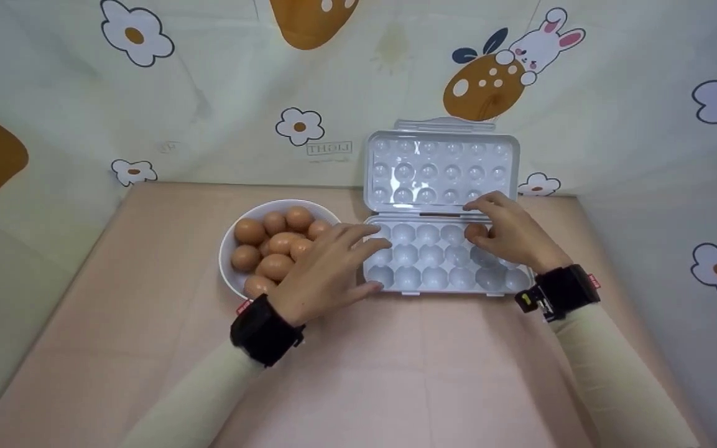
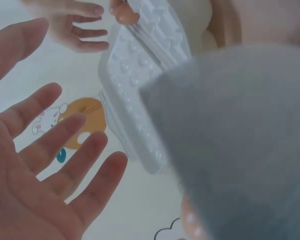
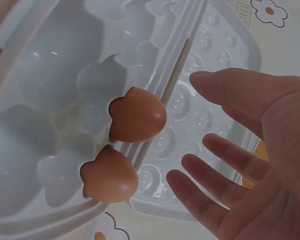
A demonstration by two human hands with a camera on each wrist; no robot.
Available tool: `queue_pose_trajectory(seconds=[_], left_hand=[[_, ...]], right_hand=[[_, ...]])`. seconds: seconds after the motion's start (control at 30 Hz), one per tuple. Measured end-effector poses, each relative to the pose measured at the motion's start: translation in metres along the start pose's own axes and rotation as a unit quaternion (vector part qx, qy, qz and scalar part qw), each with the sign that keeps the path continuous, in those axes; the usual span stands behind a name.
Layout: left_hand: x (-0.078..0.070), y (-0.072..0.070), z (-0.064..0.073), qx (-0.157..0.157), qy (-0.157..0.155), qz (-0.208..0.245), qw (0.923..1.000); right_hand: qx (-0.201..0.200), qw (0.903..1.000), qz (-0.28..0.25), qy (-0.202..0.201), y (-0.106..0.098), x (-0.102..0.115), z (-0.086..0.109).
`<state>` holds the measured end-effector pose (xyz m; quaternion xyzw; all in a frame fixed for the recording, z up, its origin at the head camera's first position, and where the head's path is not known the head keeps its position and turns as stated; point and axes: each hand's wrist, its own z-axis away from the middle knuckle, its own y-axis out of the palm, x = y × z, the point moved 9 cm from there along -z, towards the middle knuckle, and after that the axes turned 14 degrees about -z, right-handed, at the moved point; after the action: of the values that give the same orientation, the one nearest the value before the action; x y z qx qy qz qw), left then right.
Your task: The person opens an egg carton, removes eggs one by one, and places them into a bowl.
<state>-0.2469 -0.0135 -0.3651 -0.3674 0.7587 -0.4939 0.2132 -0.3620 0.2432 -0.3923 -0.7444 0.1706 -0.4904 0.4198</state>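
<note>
A white plastic egg carton (image 1: 418, 269) lies with its lid (image 1: 378, 186) raised at the back. Two brown eggs sit side by side in its back row at the right end: one egg (image 3: 140, 117) farther in and another egg (image 3: 111, 176) at the corner. My right hand (image 1: 513, 233) is over that end, fingers spread and holding nothing; it hides part of the eggs in the head view. My left hand (image 1: 324, 274) hovers between the bowl (image 1: 226, 270) and the carton's left end, fingers extended and its palm bare in the left wrist view.
Several brown eggs (image 1: 276, 266) fill the white bowl left of the carton. Both stand toward the back of a table (image 1: 358, 398) with a pinkish cover. A patterned cloth (image 1: 221, 93) with flowers and a rabbit hangs behind and at the sides.
</note>
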Motion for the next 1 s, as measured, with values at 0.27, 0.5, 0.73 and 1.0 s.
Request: queue_pose_trajectory(seconds=[0.27,0.5,0.73,1.0], left_hand=[[-0.02,0.02,0.004,0.001,0.019,-0.005,0.9998],[-0.03,0.03,0.007,0.016,0.023,0.026,0.9993],[-0.031,0.038,0.008,0.028,0.017,0.038,0.9987],[-0.028,0.045,0.009,0.034,0.003,0.045,0.9984]], right_hand=[[0.032,0.9993,0.01,0.017,0.016,-0.011,-0.008],[0.038,0.9982,0.036,0.028,0.026,-0.016,-0.014],[0.034,0.9972,0.063,0.024,0.03,-0.018,-0.014],[0.026,0.9979,0.054,0.025,0.03,-0.02,-0.013]])
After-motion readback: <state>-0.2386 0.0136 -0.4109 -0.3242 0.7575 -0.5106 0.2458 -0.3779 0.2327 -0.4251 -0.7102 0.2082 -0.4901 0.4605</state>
